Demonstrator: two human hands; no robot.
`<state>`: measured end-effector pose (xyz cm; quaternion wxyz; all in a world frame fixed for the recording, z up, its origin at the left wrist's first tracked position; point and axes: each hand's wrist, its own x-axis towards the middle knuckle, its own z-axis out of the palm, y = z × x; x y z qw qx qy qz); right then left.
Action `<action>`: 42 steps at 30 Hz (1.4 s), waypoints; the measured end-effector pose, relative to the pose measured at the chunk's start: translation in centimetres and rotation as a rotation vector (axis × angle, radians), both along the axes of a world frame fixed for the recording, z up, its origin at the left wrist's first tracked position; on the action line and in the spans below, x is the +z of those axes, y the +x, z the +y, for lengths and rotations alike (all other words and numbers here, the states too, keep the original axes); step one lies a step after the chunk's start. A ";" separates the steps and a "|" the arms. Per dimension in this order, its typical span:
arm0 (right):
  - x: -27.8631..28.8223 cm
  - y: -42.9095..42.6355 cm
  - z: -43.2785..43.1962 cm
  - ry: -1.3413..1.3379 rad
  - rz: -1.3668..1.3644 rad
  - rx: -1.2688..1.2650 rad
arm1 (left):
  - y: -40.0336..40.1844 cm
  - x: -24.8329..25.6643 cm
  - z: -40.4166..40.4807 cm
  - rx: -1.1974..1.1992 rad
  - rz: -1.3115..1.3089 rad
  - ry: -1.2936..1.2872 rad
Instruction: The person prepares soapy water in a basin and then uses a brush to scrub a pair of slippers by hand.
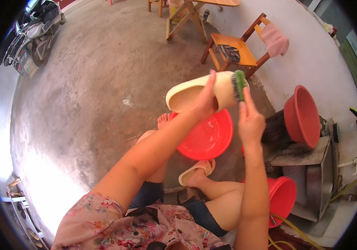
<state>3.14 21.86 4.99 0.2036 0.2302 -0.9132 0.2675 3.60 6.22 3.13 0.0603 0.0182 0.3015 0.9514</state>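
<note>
A cream slide slipper (225,89) is held up over a red plastic basin (208,137), tilted so its footbed faces me. My left hand (205,100) grips it around the middle, with fingers behind the strap. In my right hand (251,122) is a green scrubbing brush (240,84), its dark bristles against the toe end of the slipper. The brush looks slightly blurred. The basin stands on the floor between my feet, with what looks like some water in it. A matching slipper (194,175) is on my right foot, while my left foot is bare.
At right, a brownish-red basin (301,115) leans near a metal cabinet (306,153). A red bucket (283,200) and a yellow hose (297,229) lie by my right side. Ahead stand a wooden chair (234,47) with a pink cloth (275,39) and a folding table (191,15). A motorcycle (38,37) is parked far left.
</note>
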 end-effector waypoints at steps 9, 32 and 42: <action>1.2 1.3 0.3 -0.243 -0.071 0.101 | -0.6 -2.9 1.1 0.306 0.408 -0.890; 2.0 1.1 0.6 -0.226 -0.209 0.044 | -0.4 -1.7 -1.5 0.293 -0.047 -0.276; 1.1 1.9 3.0 -0.396 -0.194 0.165 | -1.1 -1.6 -4.2 0.184 -0.275 0.205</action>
